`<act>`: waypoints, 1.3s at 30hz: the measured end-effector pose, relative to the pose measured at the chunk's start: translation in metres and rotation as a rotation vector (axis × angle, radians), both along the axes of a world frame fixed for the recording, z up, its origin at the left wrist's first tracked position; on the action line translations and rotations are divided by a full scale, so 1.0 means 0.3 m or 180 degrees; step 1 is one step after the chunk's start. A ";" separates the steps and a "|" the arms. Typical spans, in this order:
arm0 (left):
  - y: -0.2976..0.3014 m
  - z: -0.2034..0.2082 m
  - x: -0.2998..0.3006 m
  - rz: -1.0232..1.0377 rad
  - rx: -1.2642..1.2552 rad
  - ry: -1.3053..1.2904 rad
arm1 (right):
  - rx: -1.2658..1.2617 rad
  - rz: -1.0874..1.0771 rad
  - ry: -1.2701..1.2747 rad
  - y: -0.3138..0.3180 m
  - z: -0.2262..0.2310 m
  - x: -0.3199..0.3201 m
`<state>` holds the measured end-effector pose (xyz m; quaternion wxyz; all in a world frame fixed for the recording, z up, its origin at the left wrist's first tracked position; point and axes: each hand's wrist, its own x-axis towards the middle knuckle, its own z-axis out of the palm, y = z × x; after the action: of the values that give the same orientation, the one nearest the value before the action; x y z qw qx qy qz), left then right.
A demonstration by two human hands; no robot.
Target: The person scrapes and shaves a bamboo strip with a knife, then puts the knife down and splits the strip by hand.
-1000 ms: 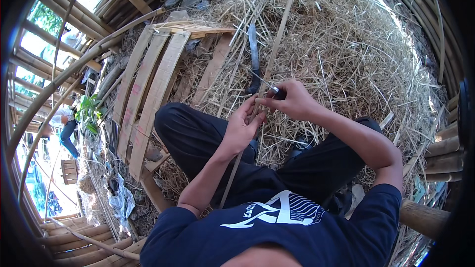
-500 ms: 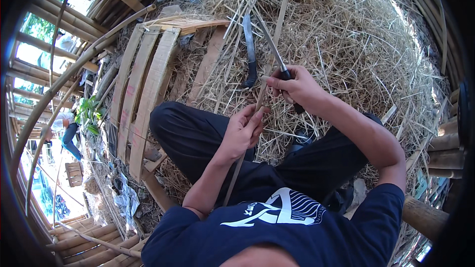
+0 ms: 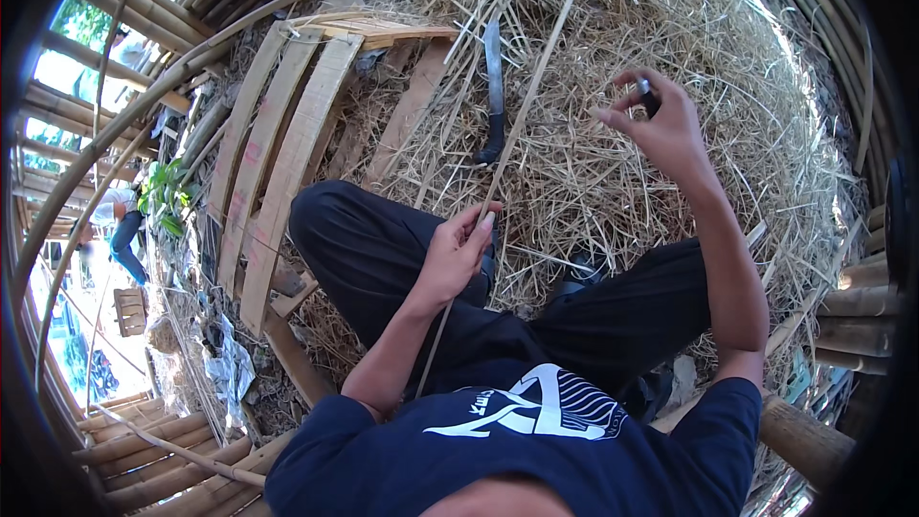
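Tan strip, black handle, navy white-printed shirt

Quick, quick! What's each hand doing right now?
Left hand: closed, holding a long, thin, pale-brown bamboo-like strip.
Right hand: curled, holding a slim black-handled tool; its far end can't be made out.

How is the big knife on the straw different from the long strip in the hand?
The knife has a grey blade and black handle; the strip is pale brown. The knife lies on the straw, while the left hand holds the strip. The strip is much longer than the knife. Both are narrow.
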<state>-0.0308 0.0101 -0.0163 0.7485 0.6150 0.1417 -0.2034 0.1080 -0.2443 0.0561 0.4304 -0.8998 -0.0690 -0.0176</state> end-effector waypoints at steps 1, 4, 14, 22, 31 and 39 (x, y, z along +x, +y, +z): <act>0.004 -0.008 0.009 -0.0055 0.0232 -0.0155 | -0.0292 -0.0030 0.0367 0.013 -0.002 -0.014; 0.007 -0.020 0.039 -0.0110 0.0729 -0.0475 | -0.0496 0.0418 0.1206 0.077 -0.031 -0.051; -0.012 0.018 0.070 -0.0094 0.2788 -0.1789 | -0.1035 0.1603 -0.0127 0.218 -0.193 -0.147; -0.015 0.022 0.057 -0.0128 0.2824 -0.1907 | -0.1154 0.1330 -0.0004 0.198 -0.255 -0.098; 0.029 0.006 -0.032 0.0104 0.2753 -0.1567 | -0.0819 0.0426 0.0671 0.117 -0.183 -0.010; 0.003 -0.060 0.037 0.0112 0.3126 -0.2112 | -0.1292 0.1886 -0.0109 0.233 -0.231 -0.151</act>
<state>-0.0196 0.0111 -0.0343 0.3839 0.9177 -0.0122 0.1016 0.0627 -0.1746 -0.0131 0.2280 -0.9075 -0.3363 0.1069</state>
